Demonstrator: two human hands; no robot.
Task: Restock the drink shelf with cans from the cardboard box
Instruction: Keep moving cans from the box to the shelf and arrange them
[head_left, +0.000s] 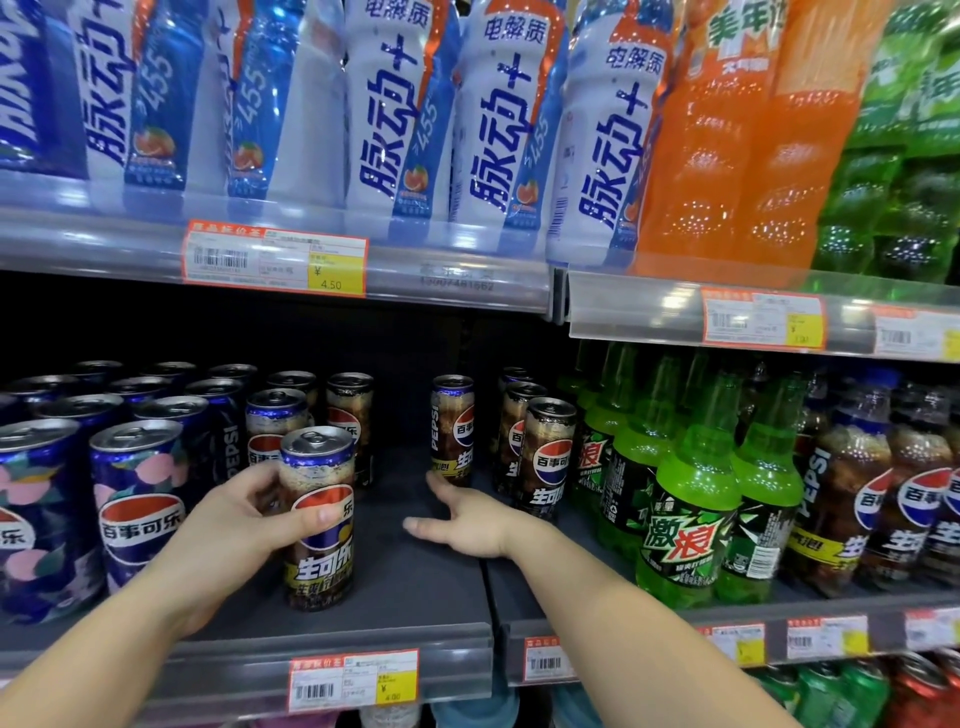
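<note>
My left hand (244, 525) grips a tall brown Pepsi can (318, 551) that stands near the front of the dark middle shelf (415, 597). Behind it stand more cans of the same kind (275, 421). My right hand (462, 519) is spread open, palm down, just in front of a lone brown can (452, 431) deeper on the shelf, its fingertips close to the can's base. Two more brown cans (545, 457) stand to the right of it. The cardboard box is not in view.
Blue Pepsi cans (140, 499) fill the shelf's left side. Green bottles (691, 509) and brown Pepsi bottles (852, 499) crowd the right. Above hangs a shelf with white-blue bottles (395, 114) and orange ones (727, 145). A bare strip of shelf lies between the two hands.
</note>
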